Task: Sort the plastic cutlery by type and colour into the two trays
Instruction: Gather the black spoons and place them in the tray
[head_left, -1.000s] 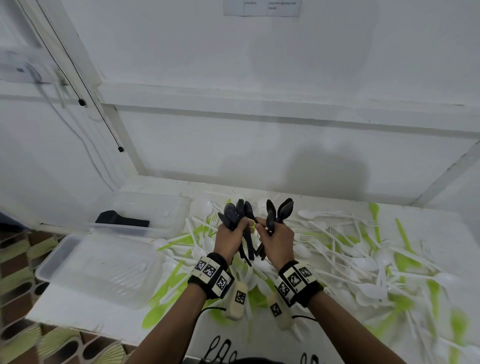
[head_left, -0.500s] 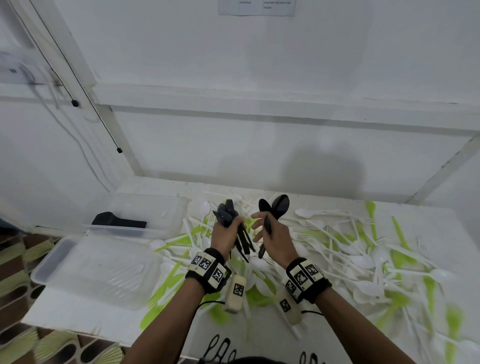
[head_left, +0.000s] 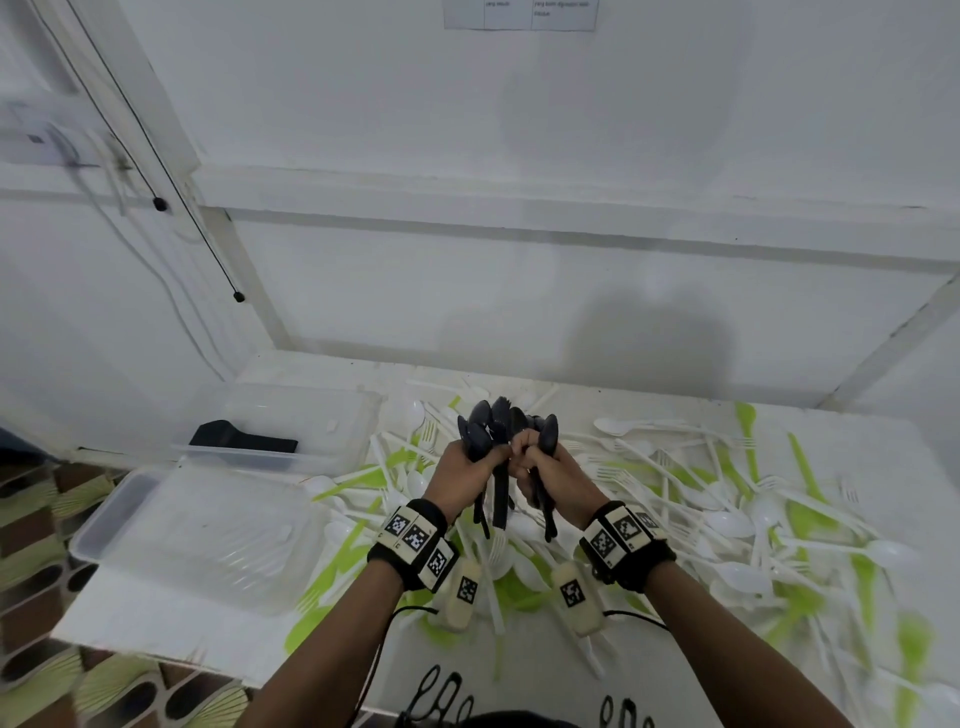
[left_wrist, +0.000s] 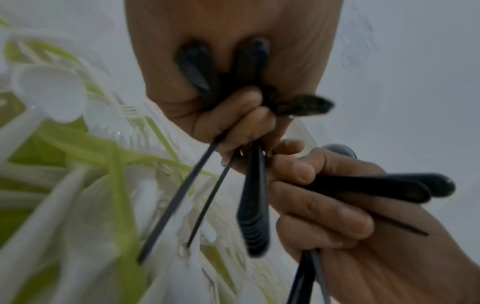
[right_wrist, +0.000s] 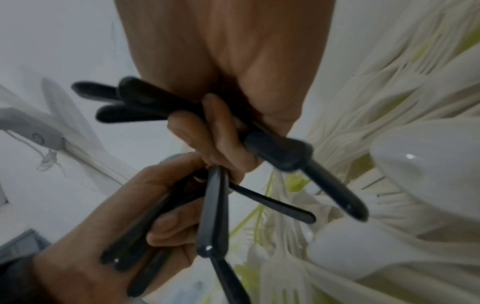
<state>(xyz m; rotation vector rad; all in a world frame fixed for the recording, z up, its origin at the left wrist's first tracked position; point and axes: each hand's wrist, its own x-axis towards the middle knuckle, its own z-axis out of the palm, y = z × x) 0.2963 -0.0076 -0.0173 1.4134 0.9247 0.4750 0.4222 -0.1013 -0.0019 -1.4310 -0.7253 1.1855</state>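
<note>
Along the surface's (head_left: 156, 623) left edge I see two clear trays (head_left: 197, 540), the farther holding something black. Mid-surface, my left hand (head_left: 462, 475) grips black spoons (head_left: 480, 436); touching it, my right hand (head_left: 558, 480) grips more black cutlery (head_left: 548, 441). White and green cutlery (head_left: 727, 509) spreads toward the right edge.

A white wall (head_left: 519, 130) is rising behind the tabletop (head_left: 322, 374), with a ledge (head_left: 467, 202) running across it. A printed sheet (head_left: 519, 13) is hanging at the top. Thin black cords (head_left: 197, 228) are dangling at the left. Patterned floor (head_left: 36, 519) is showing below left. A soft shadow (head_left: 639, 343) is falling on the wall.
</note>
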